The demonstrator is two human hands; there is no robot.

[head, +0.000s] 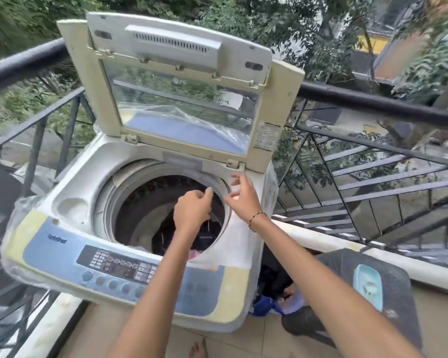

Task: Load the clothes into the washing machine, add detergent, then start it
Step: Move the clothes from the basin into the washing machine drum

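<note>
A top-loading washing machine (70, 192) stands with its lid (181, 81) raised upright. Dark clothes (207, 236) and a bit of pink cloth lie at the bottom of the drum. My left hand (192, 210) hovers over the drum's right side with its fingers loosely curled and nothing held. My right hand (241, 195) is at the drum's right rim, fingers spread and empty. The control panel (119, 264) with buttons runs along the front edge.
A dark stool (388, 293) holding a light blue packet (367, 285) stands to the right. Blue and dark clothes (272, 298) lie between it and the machine. A black metal balcony railing (373, 102) surrounds the area. Bare toes show at the bottom.
</note>
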